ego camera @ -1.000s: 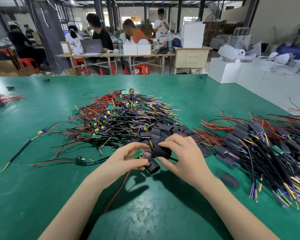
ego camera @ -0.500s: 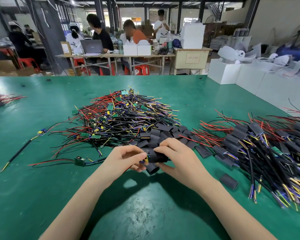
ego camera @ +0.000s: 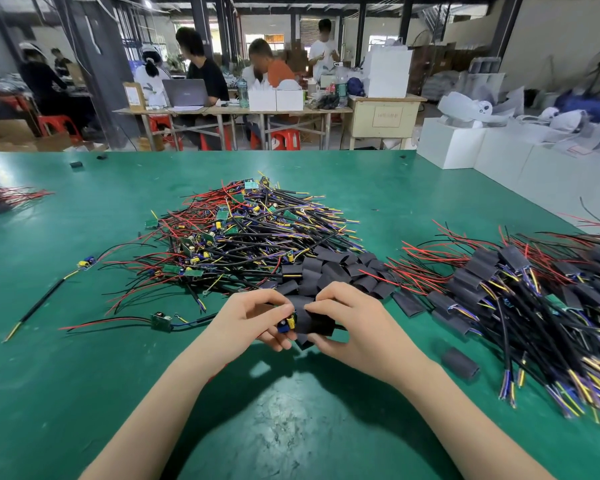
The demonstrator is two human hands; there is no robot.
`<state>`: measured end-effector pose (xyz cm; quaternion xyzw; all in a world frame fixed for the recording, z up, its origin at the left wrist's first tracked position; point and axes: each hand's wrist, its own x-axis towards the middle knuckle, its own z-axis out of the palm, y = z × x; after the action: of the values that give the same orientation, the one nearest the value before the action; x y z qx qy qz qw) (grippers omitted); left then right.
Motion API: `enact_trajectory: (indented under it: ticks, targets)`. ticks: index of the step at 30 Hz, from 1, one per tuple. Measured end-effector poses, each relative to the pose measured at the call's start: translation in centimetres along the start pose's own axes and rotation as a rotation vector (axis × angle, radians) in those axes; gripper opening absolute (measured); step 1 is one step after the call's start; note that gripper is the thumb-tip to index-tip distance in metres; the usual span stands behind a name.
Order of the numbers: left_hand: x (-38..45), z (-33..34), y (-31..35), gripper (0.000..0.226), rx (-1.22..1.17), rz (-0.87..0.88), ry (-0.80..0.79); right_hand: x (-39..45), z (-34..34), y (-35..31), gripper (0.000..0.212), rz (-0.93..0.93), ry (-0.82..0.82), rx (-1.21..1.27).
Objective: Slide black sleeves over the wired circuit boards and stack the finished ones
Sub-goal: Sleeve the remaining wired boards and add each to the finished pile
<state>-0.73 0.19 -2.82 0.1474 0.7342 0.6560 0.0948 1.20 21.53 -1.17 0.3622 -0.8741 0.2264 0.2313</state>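
From the head camera I take the black sleeve [ego camera: 314, 318] as my landmark: it sits low over the green table [ego camera: 84, 393], just in front of the loose sleeve heap [ego camera: 333, 271]. My right hand [ego camera: 347, 327] is on its right side, thumb and fingers curled round it and pinching its upper edge. My left hand [ego camera: 257, 317] is on its left, fingers curled round the circuit board [ego camera: 287, 322], whose blue and yellow parts show right at the sleeve's left mouth, touching it. How far the board has gone inside I cannot tell.

The sleeve's long axis runs roughly left to right, so I judge the next push goes rightward along it, the left hand feeding and the right hand steadying or drawing the sleeve leftward. Both hands are equally near; neither has to reach.

Behind the sleeve and to its left lies the unsleeved pile [ego camera: 250, 233] of boards and wires. Well to its right is the finished stack [ego camera: 520, 299], with one stray sleeve [ego camera: 459, 363] lying between, nearer me. One single board [ego camera: 161, 320] lies to the left of the sleeve. The table edge is far behind; the open room is toward me, below the sleeve.
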Motion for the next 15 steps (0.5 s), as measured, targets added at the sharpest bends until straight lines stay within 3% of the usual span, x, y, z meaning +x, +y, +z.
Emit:
enact_trajectory:
  ticks: [4, 12, 15]
  targets:
    - [-0.21, 0.09, 0.05, 0.005, 0.023, 0.043, -0.081, -0.13, -0.33, 0.27, 0.028, 0.065, -0.030, 0.083]
    - [-0.42, -0.44, 0.51, 0.021, 0.027, 0.032, -0.121, -0.14, -0.18, 0.22, 0.027, 0.062, -0.005, 0.043]
    - [-0.32, -0.66, 0.35, 0.012, 0.029, 0.033, -0.125, -0.08, -0.09, 0.14, 0.028, 0.060, -0.016, 0.033]
